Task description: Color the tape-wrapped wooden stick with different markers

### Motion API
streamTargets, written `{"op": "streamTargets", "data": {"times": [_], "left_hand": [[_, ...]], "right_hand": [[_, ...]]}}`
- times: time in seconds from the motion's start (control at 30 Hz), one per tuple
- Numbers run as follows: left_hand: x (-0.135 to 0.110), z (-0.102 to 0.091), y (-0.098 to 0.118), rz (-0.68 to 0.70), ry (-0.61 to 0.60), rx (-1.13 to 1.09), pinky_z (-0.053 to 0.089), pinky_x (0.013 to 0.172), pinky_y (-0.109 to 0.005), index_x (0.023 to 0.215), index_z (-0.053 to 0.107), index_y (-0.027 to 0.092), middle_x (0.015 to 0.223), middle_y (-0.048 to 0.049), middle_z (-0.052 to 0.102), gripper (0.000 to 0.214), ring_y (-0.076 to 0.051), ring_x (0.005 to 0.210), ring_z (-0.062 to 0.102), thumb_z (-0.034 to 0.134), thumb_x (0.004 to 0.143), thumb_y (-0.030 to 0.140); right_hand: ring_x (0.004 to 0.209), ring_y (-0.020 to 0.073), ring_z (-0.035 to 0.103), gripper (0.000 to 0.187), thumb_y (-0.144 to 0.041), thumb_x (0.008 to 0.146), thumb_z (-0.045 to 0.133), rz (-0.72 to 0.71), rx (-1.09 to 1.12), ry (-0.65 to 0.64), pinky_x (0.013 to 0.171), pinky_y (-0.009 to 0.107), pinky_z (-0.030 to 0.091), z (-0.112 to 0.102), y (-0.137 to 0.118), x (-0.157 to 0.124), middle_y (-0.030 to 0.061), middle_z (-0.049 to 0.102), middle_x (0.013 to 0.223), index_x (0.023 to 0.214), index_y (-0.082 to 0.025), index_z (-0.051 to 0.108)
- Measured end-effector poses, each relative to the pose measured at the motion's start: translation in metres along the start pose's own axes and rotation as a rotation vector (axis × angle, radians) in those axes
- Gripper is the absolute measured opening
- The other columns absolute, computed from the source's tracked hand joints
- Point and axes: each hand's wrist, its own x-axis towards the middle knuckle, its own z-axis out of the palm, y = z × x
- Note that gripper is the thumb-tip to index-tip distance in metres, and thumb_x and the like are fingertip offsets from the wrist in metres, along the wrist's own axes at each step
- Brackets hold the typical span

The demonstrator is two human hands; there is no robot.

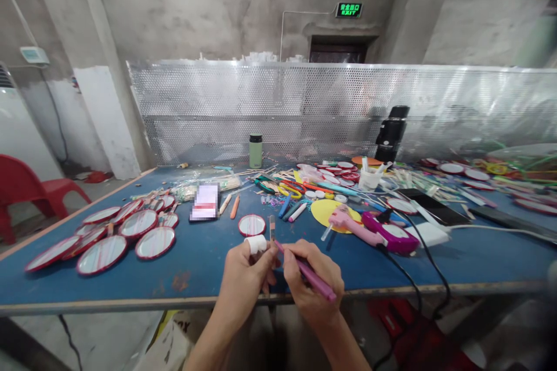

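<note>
The step in my hands looked like marking or colouring a small stick [272, 226] with a pen [321, 286], a fine job done close to the fingertips. My left grip [243, 272] was closed in a pinch on the stick, fingers curled beneath, with what looked like white tape [256, 243] around one finger. My right grip [311, 300] was wrapped around the pen as for writing, its tip pointing up and to the left.

As I judged it, the next move called for a steady left pinch and a light, small stroke from the right; too hard a push could have tipped the stick or sent the pen onto my own fingers.

The stick rose roughly upright from my left fingertips, its upper part clear above them and its lower end hidden by my fingers. The pen tip was right by its lower visible part, though I could not tell whether the two touched. Both grips were near each other, over the front edge of the table [209, 272]. Just beyond them lay a round mirror [251, 225], left of the stick, with a yellow disc [319, 214] further off to the right.
</note>
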Motion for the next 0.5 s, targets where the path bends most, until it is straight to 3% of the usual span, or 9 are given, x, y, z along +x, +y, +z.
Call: {"op": "streamTargets", "data": {"times": [0.5], "left_hand": [[-0.0013,0.0006,0.0034,-0.016,0.015,-0.001,0.033,0.036,-0.016,0.064,0.058,0.014,0.043,0.0038,0.053,0.028,-0.007,0.034,0.044,0.064,0.080,0.037]], "right_hand": [[0.060,0.0098,0.064,0.011,-0.009,0.083,0.058,-0.011,0.042,0.004,0.061,0.019,0.050,0.0017,-0.0006,0.0009,-0.0003,0.068,0.069,0.083,-0.018,0.062]]}}
